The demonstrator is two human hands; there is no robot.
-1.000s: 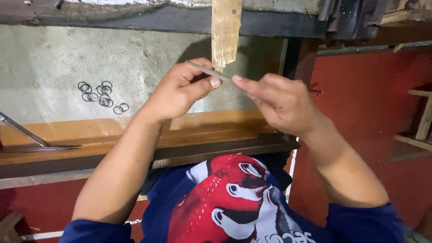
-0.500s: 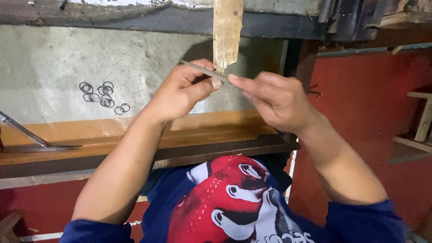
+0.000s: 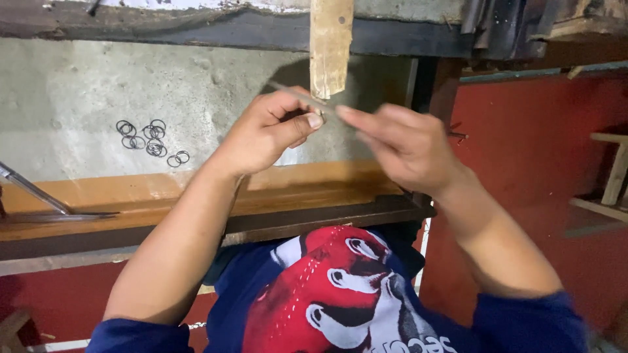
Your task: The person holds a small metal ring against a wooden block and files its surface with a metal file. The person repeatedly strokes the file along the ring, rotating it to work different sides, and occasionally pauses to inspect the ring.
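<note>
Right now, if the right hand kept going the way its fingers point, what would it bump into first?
The right hand points left, at the left hand, which pinches a thin grey metal rod. It would probably meet that thumb and the rod first. The hanging pale wooden strip looks farther back, though depth is unclear.

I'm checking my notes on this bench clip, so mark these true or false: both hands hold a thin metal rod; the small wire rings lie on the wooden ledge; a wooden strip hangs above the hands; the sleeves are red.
1. Both the left hand and right hand hold the thin metal rod. True.
2. The wire rings lie on the wooden ledge. False: they lie on the grey surface beyond it.
3. A wooden strip hangs above the hands. True.
4. The sleeves are red. False: the sleeves are blue.
</note>
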